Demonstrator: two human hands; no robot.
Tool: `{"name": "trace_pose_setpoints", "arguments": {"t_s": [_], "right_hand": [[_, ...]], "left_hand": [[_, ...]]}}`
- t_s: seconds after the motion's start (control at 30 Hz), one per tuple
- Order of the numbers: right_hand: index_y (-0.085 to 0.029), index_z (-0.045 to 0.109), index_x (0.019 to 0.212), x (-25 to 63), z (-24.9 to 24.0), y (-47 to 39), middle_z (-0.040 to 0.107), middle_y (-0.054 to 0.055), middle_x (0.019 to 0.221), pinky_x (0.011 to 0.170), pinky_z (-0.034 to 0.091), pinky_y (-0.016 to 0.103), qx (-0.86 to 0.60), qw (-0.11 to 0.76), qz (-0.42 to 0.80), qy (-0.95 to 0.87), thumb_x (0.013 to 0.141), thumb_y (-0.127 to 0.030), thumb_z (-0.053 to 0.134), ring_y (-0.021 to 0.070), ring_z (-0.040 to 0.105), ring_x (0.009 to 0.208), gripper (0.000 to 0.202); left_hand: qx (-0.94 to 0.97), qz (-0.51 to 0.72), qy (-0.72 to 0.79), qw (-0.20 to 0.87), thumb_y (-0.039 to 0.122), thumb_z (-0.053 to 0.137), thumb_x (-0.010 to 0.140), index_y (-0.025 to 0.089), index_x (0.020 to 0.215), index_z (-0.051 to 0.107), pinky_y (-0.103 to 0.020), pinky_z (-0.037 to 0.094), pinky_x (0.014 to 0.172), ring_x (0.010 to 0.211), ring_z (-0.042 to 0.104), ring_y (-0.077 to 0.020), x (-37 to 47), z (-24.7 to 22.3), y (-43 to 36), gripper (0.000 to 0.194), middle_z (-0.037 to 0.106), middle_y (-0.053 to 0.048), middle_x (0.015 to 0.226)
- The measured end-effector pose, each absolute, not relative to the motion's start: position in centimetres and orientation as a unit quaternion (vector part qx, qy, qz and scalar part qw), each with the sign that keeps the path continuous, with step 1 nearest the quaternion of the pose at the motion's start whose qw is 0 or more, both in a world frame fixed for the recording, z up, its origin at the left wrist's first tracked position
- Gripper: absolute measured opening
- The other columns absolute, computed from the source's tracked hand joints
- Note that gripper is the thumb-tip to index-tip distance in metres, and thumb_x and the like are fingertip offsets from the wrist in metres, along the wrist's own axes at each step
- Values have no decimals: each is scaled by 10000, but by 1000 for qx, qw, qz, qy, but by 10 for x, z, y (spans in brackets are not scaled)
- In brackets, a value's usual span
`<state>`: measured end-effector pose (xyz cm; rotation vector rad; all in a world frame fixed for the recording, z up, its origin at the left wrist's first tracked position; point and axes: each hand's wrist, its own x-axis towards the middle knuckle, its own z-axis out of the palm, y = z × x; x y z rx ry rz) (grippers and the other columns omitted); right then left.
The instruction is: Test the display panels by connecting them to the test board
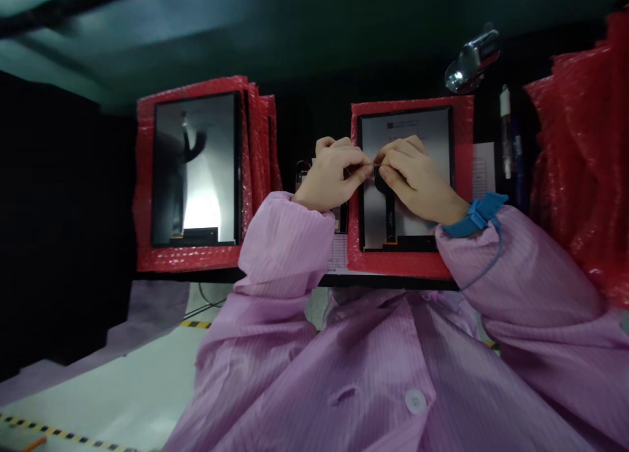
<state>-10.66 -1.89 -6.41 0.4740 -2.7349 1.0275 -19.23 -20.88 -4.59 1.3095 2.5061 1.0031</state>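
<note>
My left hand (330,171) and my right hand (415,177) meet fingertip to fingertip over the left edge of a display panel (432,137). Both pinch a small dark piece (376,169) between thumb and forefinger; a black flex strip (390,213) hangs down from there over the panel. The panel lies face down on red bubble wrap (462,177). A blue wrist strap (476,215) with a cord sits on my right wrist. Pink striped sleeves cover both arms.
A second display panel (196,170) rests on a stack of red bubble-wrap sheets (145,177) at the left. More red bubble wrap (584,164) piles up at the right. A metal lamp head (472,60) and pens (506,134) stand behind. The bench edge (383,282) is black.
</note>
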Motion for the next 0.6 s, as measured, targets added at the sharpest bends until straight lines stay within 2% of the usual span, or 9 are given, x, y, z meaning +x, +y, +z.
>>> {"name": "trace_pose_setpoints", "arguments": {"t_s": [0.23, 0.6], "right_hand": [[-191, 628, 964, -107, -62, -14, 628, 86, 1107, 1047, 407, 501, 179, 86, 338, -920, 1058, -374, 340, 251, 528, 1104, 354], [-194, 630, 971, -107, -61, -14, 627, 93, 1155, 1066, 400, 510, 184, 93, 352, -913, 1063, -403, 336, 255, 514, 1134, 372]], "left_hand": [[429, 353, 828, 80, 278, 631, 867, 218, 716, 656, -532, 342, 1066, 846, 609, -212, -191, -45, -208, 164, 642, 25, 701], [427, 367, 825, 56, 414, 636, 909, 223, 728, 636, -483, 343, 1070, 863, 635, -193, -190, -46, -208, 263, 649, 32, 711]]}}
